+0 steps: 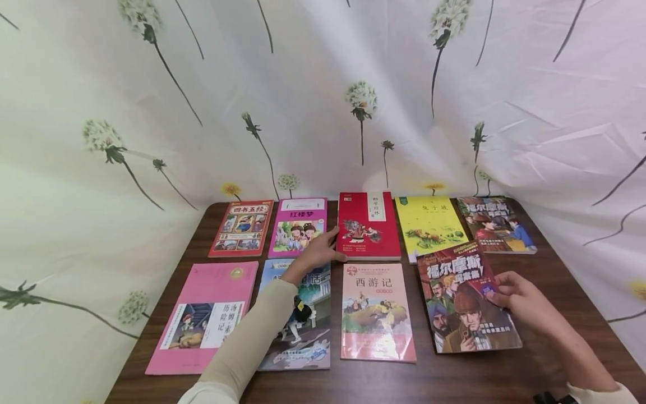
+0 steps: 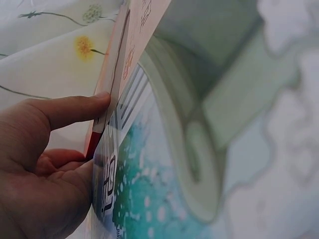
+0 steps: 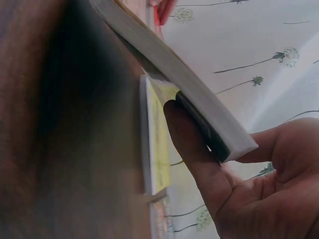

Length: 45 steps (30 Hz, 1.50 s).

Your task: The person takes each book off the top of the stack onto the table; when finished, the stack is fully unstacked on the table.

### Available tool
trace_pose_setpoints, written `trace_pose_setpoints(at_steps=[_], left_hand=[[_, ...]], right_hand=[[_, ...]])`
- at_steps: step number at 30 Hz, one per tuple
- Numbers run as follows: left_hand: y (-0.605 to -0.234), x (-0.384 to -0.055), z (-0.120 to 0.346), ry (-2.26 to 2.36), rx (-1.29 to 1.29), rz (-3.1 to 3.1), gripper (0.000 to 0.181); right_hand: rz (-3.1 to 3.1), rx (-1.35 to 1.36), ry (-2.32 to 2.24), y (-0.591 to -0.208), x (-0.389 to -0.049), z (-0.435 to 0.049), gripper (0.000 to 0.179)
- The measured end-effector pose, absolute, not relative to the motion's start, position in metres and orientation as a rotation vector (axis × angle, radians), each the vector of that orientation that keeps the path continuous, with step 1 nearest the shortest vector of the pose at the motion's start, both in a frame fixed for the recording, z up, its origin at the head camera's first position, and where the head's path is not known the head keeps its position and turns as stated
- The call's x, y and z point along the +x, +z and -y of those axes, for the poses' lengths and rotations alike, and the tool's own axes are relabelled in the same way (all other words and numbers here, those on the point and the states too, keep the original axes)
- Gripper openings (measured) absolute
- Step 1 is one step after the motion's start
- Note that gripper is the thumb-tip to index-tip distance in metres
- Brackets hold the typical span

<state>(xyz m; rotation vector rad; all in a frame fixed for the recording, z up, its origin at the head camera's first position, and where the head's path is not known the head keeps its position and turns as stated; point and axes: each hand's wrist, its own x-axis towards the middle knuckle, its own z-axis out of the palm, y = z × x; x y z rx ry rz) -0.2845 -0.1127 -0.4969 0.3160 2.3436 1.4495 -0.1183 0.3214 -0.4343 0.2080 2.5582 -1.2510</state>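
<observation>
In the head view my left hand (image 1: 318, 250) is at the front left corner of a thick red book (image 1: 365, 230). Its thumb lies against the front edge, and the other fingers are beside the left edge. The left wrist view shows this hand (image 2: 55, 144) with its thumb straight against the book's side. My right hand (image 1: 520, 297) grips the right edge of a dark detective book (image 1: 466, 308), thumb on the cover. Seen from the right wrist, fingers (image 3: 194, 149) pass under that book (image 3: 199, 89), which is tilted up off the table.
A brown table (image 1: 383, 384) holds two rows of books. Behind are a red (image 1: 242, 229), a purple (image 1: 299, 227), a yellow (image 1: 431, 224) and a detective book (image 1: 497, 224). In front lie a pink (image 1: 202, 320), a blue (image 1: 303, 348) and a peach book (image 1: 375, 311). Dandelion-print cloth (image 1: 313, 84) hangs behind.
</observation>
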Motion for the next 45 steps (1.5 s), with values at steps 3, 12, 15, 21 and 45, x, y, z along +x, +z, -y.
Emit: trace_pose_setpoints(at_steps=[3, 12, 15, 21, 45], left_hand=[[-0.496, -0.286, 0.113, 1.447, 0.326, -2.347, 0.101], [-0.494, -0.286, 0.113, 1.421, 0.331, -2.362, 0.101], [-0.493, -0.286, 0.113, 1.420, 0.326, -2.370, 0.101], [-0.490, -0.287, 0.112, 1.417, 0.314, -2.368, 0.102], [-0.498, -0.285, 0.112, 1.463, 0.297, -2.347, 0.102]], right_hand=[[-2.510, 0.214, -1.283, -0.441, -0.115, -0.319, 0.037], [-2.410, 0.249, -1.380, -0.454, -0.108, -0.315, 0.036], [-2.521, 0.236, -1.235, -0.457, -0.108, -0.314, 0.037], [-2.793, 0.195, -0.738, -0.464, -0.111, -0.313, 0.039], [-2.764, 0.203, -0.738, -0.474, -0.117, -0.307, 0.042]])
